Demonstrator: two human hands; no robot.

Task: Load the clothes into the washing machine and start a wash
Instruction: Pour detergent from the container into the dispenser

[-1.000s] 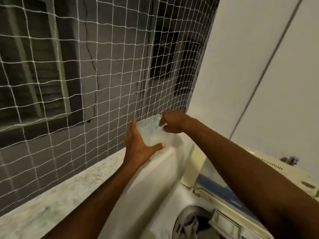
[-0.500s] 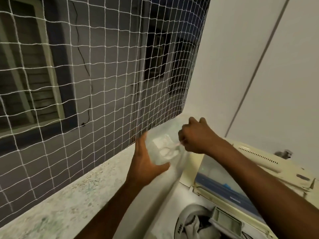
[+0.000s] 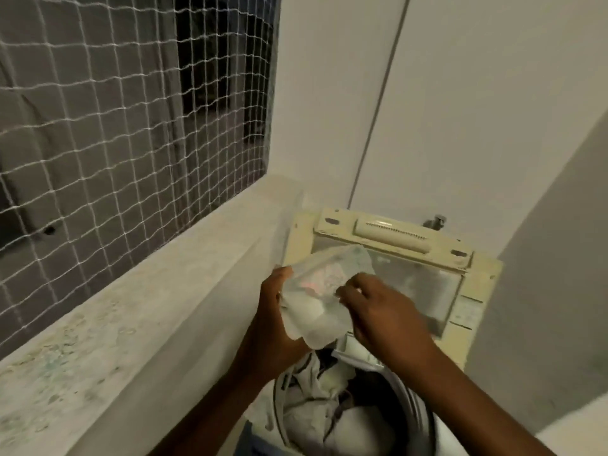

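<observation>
Over on the left, the netting (image 3: 131, 126) covers the opening above the speckled stone ledge (image 3: 98, 307), and nothing of the job sits there. Next comes the left hand (image 3: 274, 324), raised above the tub, its fingers (image 3: 282, 277) curled round the left side of a clear plastic bag (image 3: 312, 304) and cradling it from behind. The bag holds something pale, which I take to be washing powder, though I can't tell for sure. The right hand (image 3: 385, 314) has its fingers (image 3: 349, 291) pinching the bag's right edge, so both hands grip the one bag and it hangs between them, touching both. To my eye, the step is opening it to add powder to the load. It would go best if the left hand keeps the bag upright and steady while the right teases the mouth apart gently, staying over the tub so any spill lands inside, then tips slowly rather than shaking. The clothes (image 3: 316, 403), a grey and white heap, already lie in the washing machine (image 3: 415, 406), directly below the bag and apart from the fingers. Behind and to the right, the lid (image 3: 473, 311) stands propped open against the wall.
</observation>
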